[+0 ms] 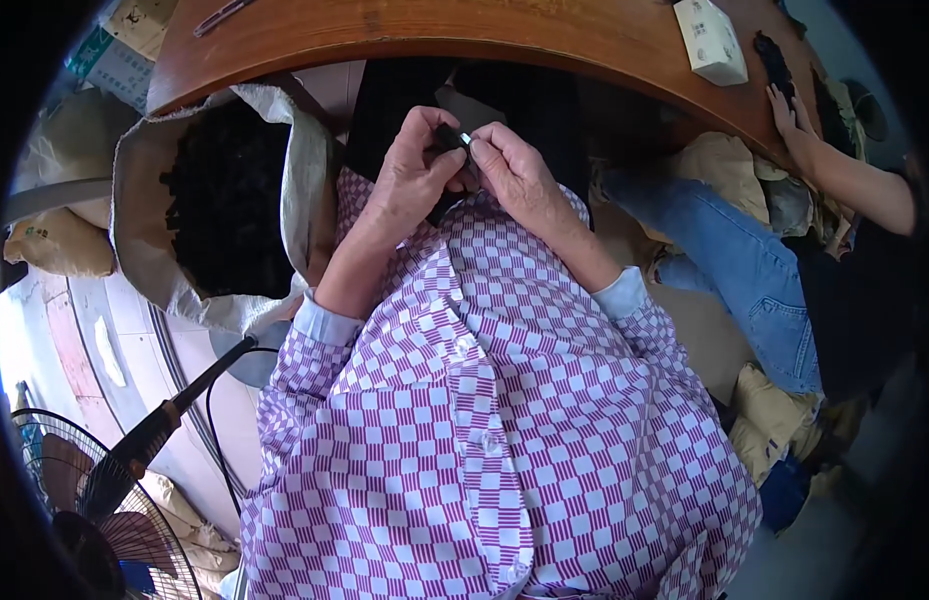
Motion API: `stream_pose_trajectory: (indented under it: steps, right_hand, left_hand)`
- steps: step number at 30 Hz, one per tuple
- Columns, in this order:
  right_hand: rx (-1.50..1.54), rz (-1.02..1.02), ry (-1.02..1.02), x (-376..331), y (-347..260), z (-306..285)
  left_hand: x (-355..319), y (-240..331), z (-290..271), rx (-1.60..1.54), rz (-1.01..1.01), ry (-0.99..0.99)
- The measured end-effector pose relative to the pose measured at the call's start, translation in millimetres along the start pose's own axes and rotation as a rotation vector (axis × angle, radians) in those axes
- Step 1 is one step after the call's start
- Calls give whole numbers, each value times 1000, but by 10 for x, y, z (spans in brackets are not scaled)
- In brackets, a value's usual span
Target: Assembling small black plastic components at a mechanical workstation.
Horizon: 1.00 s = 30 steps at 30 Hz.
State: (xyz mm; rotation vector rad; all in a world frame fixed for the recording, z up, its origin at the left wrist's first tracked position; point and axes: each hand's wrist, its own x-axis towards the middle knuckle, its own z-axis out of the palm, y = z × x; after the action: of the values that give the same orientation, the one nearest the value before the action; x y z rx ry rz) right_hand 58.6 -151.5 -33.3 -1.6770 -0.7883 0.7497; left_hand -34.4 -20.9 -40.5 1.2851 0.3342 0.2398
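Note:
Both my hands meet above my lap, just short of the table's edge. A small black piece (pixel 446 135) is pinched between the thumb and fingers of my left hand (pixel 409 172). My right hand (pixel 517 172), its thumb and forefinger closed, grips a tiny pale, shiny bit (pixel 465 138) right against the black piece. What kind of parts these are is too small to tell. Beside my left forearm stands a white woven sack (pixel 144 240) with its mouth rolled back, filled with many black pieces (pixel 234 200).
A brown wooden table (pixel 434 25) curves across the front, bearing a pen (pixel 222 17), a white box (pixel 709 42) and a black bundle (pixel 772 62). At right sits another person in jeans (pixel 734 260), a hand (pixel 792 120) on the table. A black fan (pixel 94 530) stands lower left.

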Motion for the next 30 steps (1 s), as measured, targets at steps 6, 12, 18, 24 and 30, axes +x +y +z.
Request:
stream_pose_trajectory:
  steps: [6, 12, 18, 24, 30]
  right_hand:
    - [-196, -108, 30, -10, -49, 49]
    - [-240, -100, 27, -15, -92, 52]
    - [-242, -20, -3, -22, -47, 14]
    - [-203, -203, 262, 92, 251, 24]
    - [-7, -154, 265, 74, 38, 6]
  left_hand:
    - [-24, 44, -5, 205, 88, 9]
    - [-21, -14, -1, 337, 106, 21]
    - [-66, 47, 157, 661, 82, 120]
    - [82, 45, 258, 857, 201, 177]
    - [125, 48, 230, 555, 199, 149]
